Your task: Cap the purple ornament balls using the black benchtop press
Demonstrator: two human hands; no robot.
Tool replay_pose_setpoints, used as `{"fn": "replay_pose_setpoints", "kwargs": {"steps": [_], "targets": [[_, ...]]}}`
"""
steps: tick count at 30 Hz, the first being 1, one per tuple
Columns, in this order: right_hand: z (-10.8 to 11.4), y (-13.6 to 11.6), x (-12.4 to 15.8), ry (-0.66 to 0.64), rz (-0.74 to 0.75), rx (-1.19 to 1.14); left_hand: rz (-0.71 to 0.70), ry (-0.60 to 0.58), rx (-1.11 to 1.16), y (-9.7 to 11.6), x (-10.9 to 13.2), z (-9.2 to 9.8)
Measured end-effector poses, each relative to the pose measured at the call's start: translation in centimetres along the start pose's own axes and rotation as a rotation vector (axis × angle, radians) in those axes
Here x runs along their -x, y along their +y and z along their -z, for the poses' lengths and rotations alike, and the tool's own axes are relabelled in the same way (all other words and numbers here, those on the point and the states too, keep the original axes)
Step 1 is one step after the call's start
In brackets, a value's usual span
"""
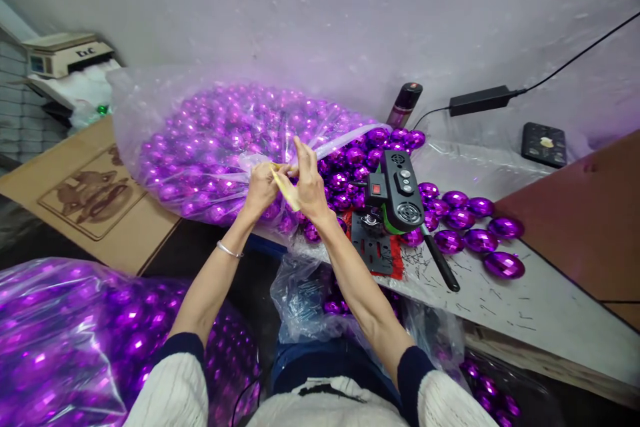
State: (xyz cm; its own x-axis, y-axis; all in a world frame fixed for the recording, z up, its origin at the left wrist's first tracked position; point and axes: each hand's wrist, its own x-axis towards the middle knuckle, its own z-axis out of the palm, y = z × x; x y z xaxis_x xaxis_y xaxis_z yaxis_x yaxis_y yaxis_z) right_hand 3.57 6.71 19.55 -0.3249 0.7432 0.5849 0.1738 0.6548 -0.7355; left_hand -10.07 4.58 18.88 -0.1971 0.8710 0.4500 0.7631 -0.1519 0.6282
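My left hand is closed, its fingertips pinching a thin yellow strip at its upper end. My right hand is close beside it, index and middle fingers raised, its thumb side against the strip's lower end. Both hands are over a large clear plastic bag filled with shiny purple faceted balls. Gathered plastic bunches by my left fingers, and a pale rolled edge of plastic runs right from behind my right hand. What my right fingertips grip is partly hidden.
Right of my hands stands a black machine with a lever handle. Loose purple baubles lie on the white table. Behind are a spray can and power adapter. Cardboard and another filled bag are left.
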Motion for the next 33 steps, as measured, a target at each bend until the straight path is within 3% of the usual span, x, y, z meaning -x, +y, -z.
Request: {"fn": "replay_pose_setpoints", "kwargs": {"steps": [5,10,12,15,19,22,26,33], "targets": [[0.8,3.1,1.1,-0.062,-0.058,0.131,0.164,-0.031,0.29,1.4,-0.2,1.6],[0.8,4.4,1.3,-0.071,-0.081,0.153,0.192,0.007,0.408,0.8,0.2,1.0],[0.7,4.6,1.4,-0.086,-0.11,0.176,0.126,0.026,0.331,0.3,0.4,0.5],[0.5,4.7,1.2,-0.072,-0.152,0.215,-0.088,0.028,0.06,-0.2,0.7,-0.1],[0.2,3.7,-0.1,0.02,-0.124,0.18,-0.37,-0.088,-0.267,-1.2,1.0,-0.4],[0.0,2.8,-1.9,0.01,-0.08,-0.025,-0.489,-0.168,-0.361,-2.1,1.0,-0.2],[-0.3,2.7,-4.1,-0.168,-0.199,-0.363,-0.491,-0.165,-0.312,-2.9,1.0,-0.1],[0.7,3.6,-5.7,-0.318,-0.365,-0.51,-0.363,-0.034,-0.134,-3.5,0.8,-1.3]]}}
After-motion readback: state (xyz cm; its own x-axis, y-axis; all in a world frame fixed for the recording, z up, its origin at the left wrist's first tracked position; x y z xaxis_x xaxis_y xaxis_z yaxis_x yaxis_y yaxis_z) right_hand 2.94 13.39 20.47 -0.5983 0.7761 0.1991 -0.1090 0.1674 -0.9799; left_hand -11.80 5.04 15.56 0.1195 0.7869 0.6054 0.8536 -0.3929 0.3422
